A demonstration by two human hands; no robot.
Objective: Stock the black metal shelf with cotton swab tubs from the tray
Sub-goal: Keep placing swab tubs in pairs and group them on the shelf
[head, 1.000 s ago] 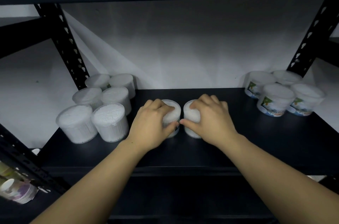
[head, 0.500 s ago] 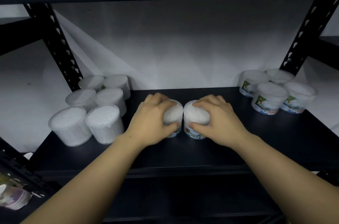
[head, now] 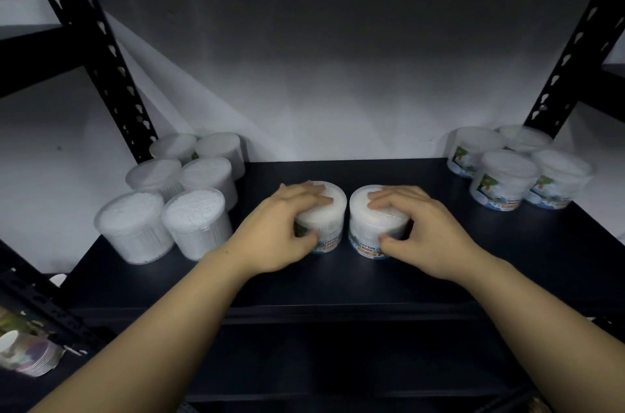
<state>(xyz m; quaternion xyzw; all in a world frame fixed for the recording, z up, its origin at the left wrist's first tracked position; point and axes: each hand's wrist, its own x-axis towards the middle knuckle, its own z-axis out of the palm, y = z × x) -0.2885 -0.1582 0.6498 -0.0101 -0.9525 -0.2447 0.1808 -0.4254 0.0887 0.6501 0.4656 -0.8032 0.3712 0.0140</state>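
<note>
- We hold two cotton swab tubs mid-shelf: our left hand (head: 282, 230) keeps its grip curled around the left tub (head: 324, 216), our right hand (head: 419, 226) around the right tub (head: 373, 223).
- Both tubs stand upright on the black metal shelf (head: 338, 280), just beside each other, between six tubs (head: 176, 196) at left and five labelled tubs (head: 507, 169) at right.
- The tray is out of view.
- Risk, as we judge it: fingers over the lids could tip a tub when we let go.

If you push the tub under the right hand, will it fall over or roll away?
Probably neither. The tub looks squat and stands on its flat base on the shelf, so it should slide. It is packed with cotton swabs, so likely light. The right hand grips it.
</note>
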